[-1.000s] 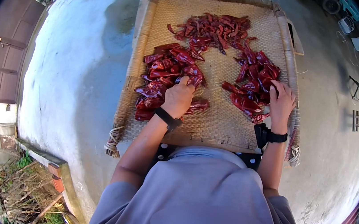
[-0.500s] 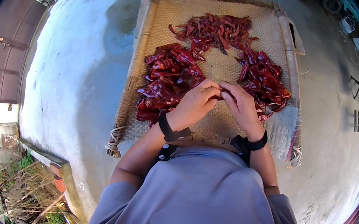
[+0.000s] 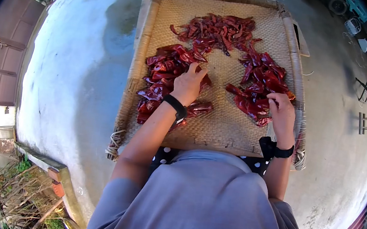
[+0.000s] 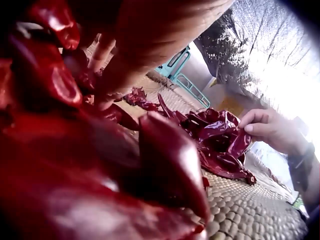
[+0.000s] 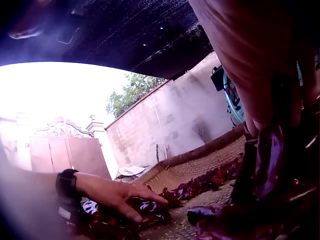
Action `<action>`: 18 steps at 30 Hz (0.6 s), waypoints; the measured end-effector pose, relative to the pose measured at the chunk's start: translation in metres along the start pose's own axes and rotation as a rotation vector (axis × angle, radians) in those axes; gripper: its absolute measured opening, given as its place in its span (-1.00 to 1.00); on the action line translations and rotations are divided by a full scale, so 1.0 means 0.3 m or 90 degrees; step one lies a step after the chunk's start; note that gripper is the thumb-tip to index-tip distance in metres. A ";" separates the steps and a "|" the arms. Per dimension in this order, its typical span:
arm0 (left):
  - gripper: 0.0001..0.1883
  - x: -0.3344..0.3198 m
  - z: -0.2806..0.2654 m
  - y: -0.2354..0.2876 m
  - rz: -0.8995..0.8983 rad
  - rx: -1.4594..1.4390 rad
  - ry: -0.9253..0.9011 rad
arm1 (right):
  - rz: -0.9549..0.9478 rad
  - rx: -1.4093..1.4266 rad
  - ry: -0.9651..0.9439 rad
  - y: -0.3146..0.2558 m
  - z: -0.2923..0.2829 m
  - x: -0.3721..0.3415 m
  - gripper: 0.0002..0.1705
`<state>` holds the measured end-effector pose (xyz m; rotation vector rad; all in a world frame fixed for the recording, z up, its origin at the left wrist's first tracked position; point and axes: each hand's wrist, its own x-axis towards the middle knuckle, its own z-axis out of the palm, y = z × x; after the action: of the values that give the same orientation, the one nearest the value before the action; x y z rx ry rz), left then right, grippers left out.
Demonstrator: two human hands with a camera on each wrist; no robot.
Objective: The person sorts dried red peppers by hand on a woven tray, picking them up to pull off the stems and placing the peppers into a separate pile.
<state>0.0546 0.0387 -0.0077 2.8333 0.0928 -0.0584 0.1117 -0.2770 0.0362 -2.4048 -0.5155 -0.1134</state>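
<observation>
Left pile of peppers [image 3: 163,73] partly covered by left hand [image 3: 186,89] in head view. In left wrist view, nearest pepper [image 4: 172,165] blurred, left hand cut by top edge. In right wrist view, right hand [image 3: 283,115] cut by top edge, fingers partly lost in shadow. Shirt [image 3: 211,186] cropped by head view's bottom edge.

At left, the bare left forearm [image 3: 143,138] slants rightward to the bare left hand [image 3: 187,86], fingers fairly straight, thumb apart. At right and slightly nearer, the bare right hand [image 3: 283,116] curls its fingers against the thumb in a pinching grip.
</observation>
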 end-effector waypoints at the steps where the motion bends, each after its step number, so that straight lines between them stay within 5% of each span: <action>1: -0.43 0.002 -0.005 0.011 0.005 0.010 0.001 | -0.002 -0.030 -0.001 0.018 0.006 -0.007 -0.79; 5: -0.50 0.015 -0.005 0.017 0.004 0.025 -0.011 | -0.004 -0.164 -0.006 0.020 -0.004 -0.021 -0.77; 8: -0.55 0.039 0.048 -0.026 0.021 0.007 -0.006 | -0.044 -0.174 0.117 -0.033 0.001 -0.006 -0.78; 14: -0.58 0.010 -0.004 -0.011 0.046 -0.025 0.013 | -0.118 -0.053 0.169 -0.103 0.009 0.017 -0.78; 18: -0.60 -0.028 -0.091 0.061 0.048 -0.141 0.066 | -0.074 0.112 0.013 -0.200 0.058 0.007 -0.72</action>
<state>0.0484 0.0292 0.0242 2.6144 0.0140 0.1084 0.0891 -0.2233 0.0591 -2.2010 -0.6294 -0.1381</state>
